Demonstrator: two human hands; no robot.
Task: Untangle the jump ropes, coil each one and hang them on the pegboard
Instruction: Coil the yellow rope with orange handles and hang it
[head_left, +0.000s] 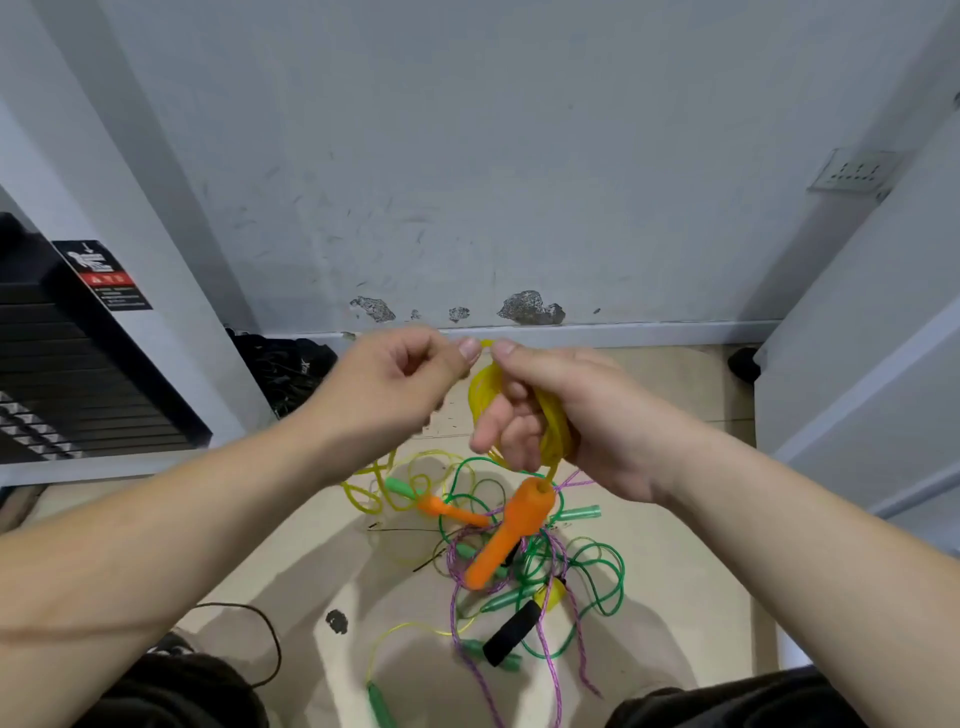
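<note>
Your right hand (566, 415) grips the yellow rope (479, 389), fingers curled through a tight coil of several loops, held up in front of you above the floor (675, 571). Your left hand (400, 379) sits just beside it, thumb and forefinger pinching the rope's top strand, thumb tips almost touching. From the coil an orange handle (511, 535) dangles on a slant over the pile (524, 566).

More of the yellow line trails down to the floor on the left, looping round the second orange handle (454, 512), which lies flat. The pile itself is a knot of green rope (608, 577) and purple rope (457, 587), with a black handle (511, 631) lying across its near side and green handles scattered through it.

Room to move: the wall (519, 182) and its baseboard (649, 332) close the far side, just past your hands. A weight stack (62, 374) hems the left edge, a white panel (857, 338) the right. Bare floor opens to the right of the pile and at near left, where a black cable (272, 639) curls close to your knee. Purple strands run to the bottom edge of view between your knees.
</note>
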